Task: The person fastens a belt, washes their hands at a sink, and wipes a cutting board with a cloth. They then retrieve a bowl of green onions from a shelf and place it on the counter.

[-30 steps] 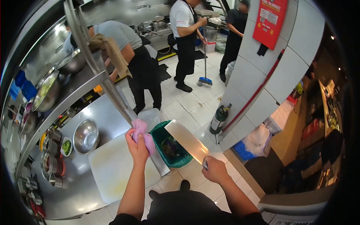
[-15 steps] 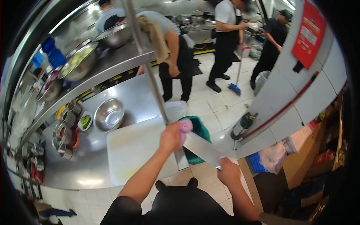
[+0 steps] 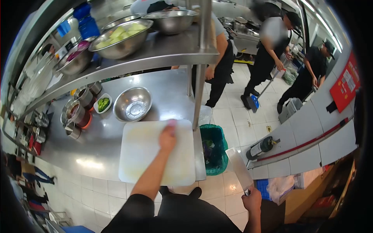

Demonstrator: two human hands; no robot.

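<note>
My left hand (image 3: 168, 140) is closed on a pink cloth (image 3: 171, 123), over the upper right part of a white cutting board (image 3: 143, 151). Motion blurs the hand, and most of the cloth is hidden by it. Out to the right, my right hand (image 3: 252, 199) grips the handle of a cleaver (image 3: 239, 169), whose broad blade points up and away from me. Between the board and the blade, on the floor, is a bin with a green liner (image 3: 219, 165) and scraps inside. A steel bowl (image 3: 132, 104) sits just behind the board.
A steel shelf (image 3: 167, 59) above the counter bears bowls of cut vegetables. Metal pots (image 3: 77, 114) and a small white dish of green pieces (image 3: 103, 103) stand at left. Several people work beyond, one with a blue broom (image 3: 253, 103). A fire extinguisher (image 3: 262, 147) is by the wall.
My left hand has taken the pink cloth off the cleaver blade and over the board. The cleaver has moved right and down with my right hand. My view has shifted.
</note>
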